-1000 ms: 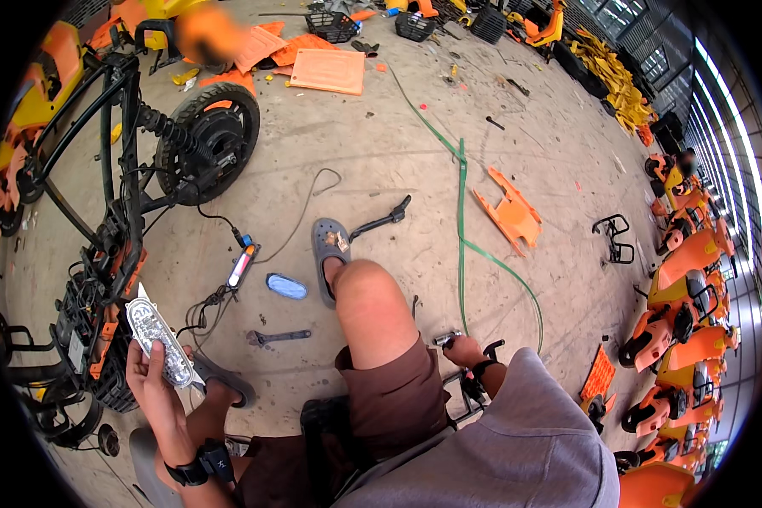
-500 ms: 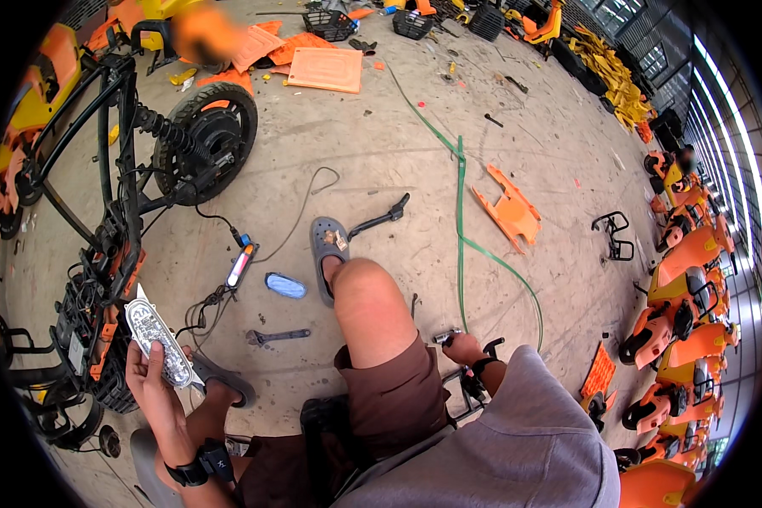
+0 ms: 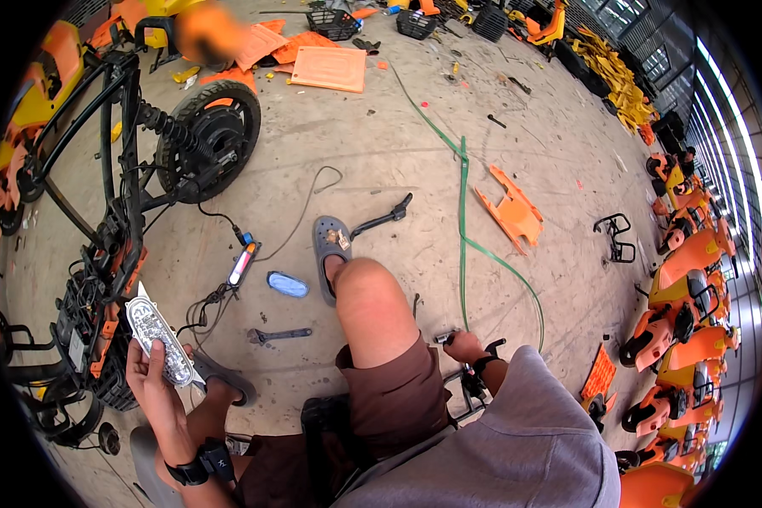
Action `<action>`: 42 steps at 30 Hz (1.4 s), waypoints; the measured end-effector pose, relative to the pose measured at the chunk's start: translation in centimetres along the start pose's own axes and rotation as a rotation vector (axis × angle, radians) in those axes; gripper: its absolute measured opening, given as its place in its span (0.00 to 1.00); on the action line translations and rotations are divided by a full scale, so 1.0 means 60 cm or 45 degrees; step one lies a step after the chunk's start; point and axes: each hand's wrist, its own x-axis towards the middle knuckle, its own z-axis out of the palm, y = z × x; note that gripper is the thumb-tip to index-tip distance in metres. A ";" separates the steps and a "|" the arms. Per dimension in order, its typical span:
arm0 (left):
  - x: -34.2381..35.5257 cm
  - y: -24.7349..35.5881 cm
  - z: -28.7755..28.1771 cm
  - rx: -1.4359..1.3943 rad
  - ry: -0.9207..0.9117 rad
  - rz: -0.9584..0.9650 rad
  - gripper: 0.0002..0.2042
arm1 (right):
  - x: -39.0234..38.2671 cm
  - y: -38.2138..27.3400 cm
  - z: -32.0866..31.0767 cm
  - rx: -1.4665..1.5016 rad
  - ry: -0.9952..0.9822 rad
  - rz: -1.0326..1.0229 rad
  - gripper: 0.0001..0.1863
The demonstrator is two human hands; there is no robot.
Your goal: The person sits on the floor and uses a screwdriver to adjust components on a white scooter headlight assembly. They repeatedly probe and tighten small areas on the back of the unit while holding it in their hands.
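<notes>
My left hand (image 3: 154, 372) is closed around a long oval light unit (image 3: 157, 340) with a clear, silvery face and a pale pointed edge. It is held up beside the stripped black scooter frame (image 3: 114, 220). My right hand (image 3: 466, 345) is low at my right side, closed on a short silvery metal tool (image 3: 444, 337) whose exact kind does not show. Just under that hand lies a dark metal part (image 3: 472, 383), partly hidden by my sleeve.
On the concrete lie an adjustable wrench (image 3: 279, 334), a blue oval piece (image 3: 287, 284), a cable (image 3: 300, 207), a black bent part (image 3: 383, 216), a green strap (image 3: 462, 229) and an orange panel (image 3: 511, 212). Orange scooters (image 3: 690, 300) line the right side.
The view has shifted very slightly. Both hands keep their places and what they hold.
</notes>
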 end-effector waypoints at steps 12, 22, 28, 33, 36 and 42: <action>0.000 0.001 0.002 0.003 0.013 -0.014 0.06 | 0.012 0.019 0.019 -0.041 0.028 -0.019 0.21; -0.001 0.001 0.007 0.007 0.029 -0.018 0.06 | 0.022 0.021 0.017 -0.048 -0.003 -0.037 0.21; -0.001 0.000 0.004 0.006 0.029 -0.009 0.06 | 0.011 0.004 -0.002 -0.015 -0.011 -0.008 0.21; 0.000 0.000 0.005 -0.009 0.026 0.011 0.06 | 0.008 0.005 -0.003 0.006 -0.012 0.009 0.21; 0.000 0.000 0.004 -0.007 0.024 0.000 0.06 | 0.007 0.005 -0.001 -0.004 -0.013 0.009 0.21; -0.001 0.000 0.004 0.005 0.021 -0.017 0.06 | 0.005 0.005 -0.003 0.012 -0.012 -0.007 0.21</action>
